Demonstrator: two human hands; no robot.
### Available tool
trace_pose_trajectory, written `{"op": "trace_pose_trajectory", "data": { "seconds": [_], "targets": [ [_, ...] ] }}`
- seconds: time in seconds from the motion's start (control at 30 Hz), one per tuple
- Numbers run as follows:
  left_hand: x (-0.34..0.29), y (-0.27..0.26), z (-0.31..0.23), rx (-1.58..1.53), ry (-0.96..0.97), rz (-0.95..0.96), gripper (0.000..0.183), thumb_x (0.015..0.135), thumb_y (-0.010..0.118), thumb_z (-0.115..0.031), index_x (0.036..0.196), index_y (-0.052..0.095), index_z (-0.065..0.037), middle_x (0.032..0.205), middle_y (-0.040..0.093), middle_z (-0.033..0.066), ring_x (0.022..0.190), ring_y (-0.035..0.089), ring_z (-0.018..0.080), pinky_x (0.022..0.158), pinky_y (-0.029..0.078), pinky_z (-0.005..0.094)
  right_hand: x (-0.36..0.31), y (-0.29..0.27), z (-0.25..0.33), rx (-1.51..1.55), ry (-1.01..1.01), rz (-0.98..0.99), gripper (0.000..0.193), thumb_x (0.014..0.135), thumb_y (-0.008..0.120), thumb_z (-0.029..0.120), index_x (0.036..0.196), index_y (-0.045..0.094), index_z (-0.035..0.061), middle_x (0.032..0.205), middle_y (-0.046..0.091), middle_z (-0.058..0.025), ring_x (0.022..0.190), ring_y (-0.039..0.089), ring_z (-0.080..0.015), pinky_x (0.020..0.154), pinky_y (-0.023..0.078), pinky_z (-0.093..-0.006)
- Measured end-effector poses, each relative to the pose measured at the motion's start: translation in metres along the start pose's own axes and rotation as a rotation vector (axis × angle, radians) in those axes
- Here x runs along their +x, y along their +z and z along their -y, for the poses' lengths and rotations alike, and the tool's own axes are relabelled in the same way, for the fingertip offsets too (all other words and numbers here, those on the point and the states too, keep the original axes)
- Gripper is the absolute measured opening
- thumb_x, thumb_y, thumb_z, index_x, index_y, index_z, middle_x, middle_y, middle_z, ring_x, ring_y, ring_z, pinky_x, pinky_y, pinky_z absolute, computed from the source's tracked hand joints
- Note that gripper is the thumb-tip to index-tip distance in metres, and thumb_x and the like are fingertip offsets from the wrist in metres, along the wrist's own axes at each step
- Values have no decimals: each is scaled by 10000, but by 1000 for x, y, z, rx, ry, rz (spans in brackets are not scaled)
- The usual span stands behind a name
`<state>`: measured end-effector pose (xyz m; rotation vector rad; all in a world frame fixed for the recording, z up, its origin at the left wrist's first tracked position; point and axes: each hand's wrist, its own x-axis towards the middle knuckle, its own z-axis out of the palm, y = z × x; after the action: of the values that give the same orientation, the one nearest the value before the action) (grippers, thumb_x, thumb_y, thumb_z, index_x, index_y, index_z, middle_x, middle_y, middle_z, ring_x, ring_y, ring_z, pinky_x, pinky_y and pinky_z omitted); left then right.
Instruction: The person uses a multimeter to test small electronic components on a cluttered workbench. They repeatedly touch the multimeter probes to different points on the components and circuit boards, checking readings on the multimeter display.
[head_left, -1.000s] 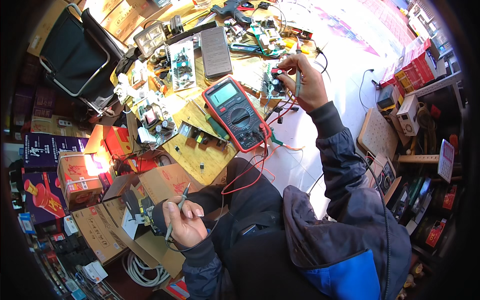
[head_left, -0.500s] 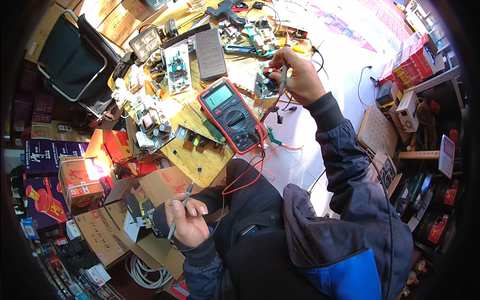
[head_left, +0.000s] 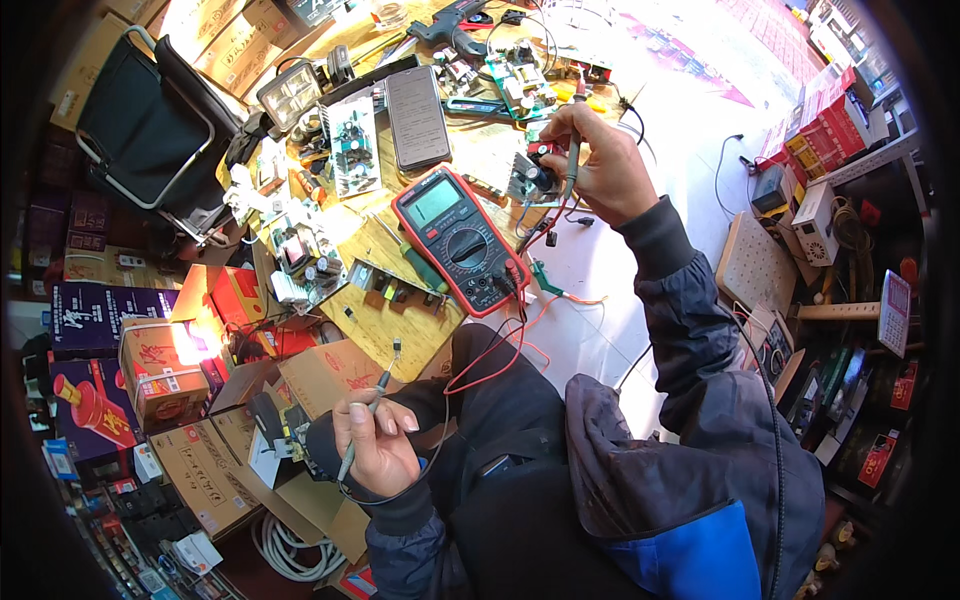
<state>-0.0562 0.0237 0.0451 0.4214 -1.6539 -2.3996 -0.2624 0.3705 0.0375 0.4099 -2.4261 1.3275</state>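
My right hand (head_left: 600, 165) reaches over the wooden workbench (head_left: 385, 315) and grips a thin test probe (head_left: 572, 160), its tip down on a small circuit board (head_left: 520, 180). A red-cased multimeter (head_left: 458, 238) with a grey screen lies just left of that hand, red and black leads running from its lower end toward my lap. My left hand (head_left: 375, 450) is low, near my dark jacket, holding a second slim probe (head_left: 368, 405) pointing up toward the bench edge, clear of the bench.
A dark phone (head_left: 417, 115), several green circuit boards and loose components crowd the bench. A black folding chair (head_left: 150, 120) stands at upper left. Cardboard boxes (head_left: 320, 375) and red cartons (head_left: 150, 365) sit left of my knees. Shelves of tools fill the right.
The view has shifted, moving the bench and multimeter slightly up-left. My right hand keeps the probe on the board; my left hand has barely moved.
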Motion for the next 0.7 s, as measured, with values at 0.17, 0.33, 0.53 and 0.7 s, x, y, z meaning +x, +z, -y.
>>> {"op": "trace_pose_trajectory", "data": {
  "seconds": [0.17, 0.33, 0.53, 0.7],
  "targets": [
    [0, 3, 0, 9, 6, 38, 293, 1109, 571, -282, 1173, 619, 0, 736, 492, 53, 668, 549, 196, 636, 481, 337, -1, -3, 6, -108, 12, 10, 322, 884, 817, 10, 1133, 612, 14, 1021, 723, -113, 946, 722, -225, 853, 582, -341],
    [4, 22, -4, 48, -18, 182, 290, 1083, 587, -218, 1239, 618, 24, 804, 543, 77, 735, 583, 214, 702, 520, 353, 4, -3, 6, -156, 30, 110, 312, 871, 801, -22, 1092, 581, 2, 949, 693, -140, 874, 709, -276, 811, 575, -364],
    [26, 66, -15, 215, -80, 374, 317, 1070, 572, -155, 1322, 575, 37, 907, 645, 112, 779, 616, 189, 768, 537, 349, 18, 6, 3, -164, -28, 135, 250, 865, 722, 4, 1059, 563, 21, 873, 688, -185, 841, 700, -412, 738, 535, -443],
    [56, 114, 1, 317, -21, 526, 299, 1058, 605, -114, 1316, 561, 32, 970, 695, 87, 860, 666, 117, 740, 526, 250, 16, 8, 4, -216, 37, 148, 335, 866, 825, 3, 1096, 580, 6, 937, 695, -100, 833, 659, -211, 790, 549, -339]
  ]
}}
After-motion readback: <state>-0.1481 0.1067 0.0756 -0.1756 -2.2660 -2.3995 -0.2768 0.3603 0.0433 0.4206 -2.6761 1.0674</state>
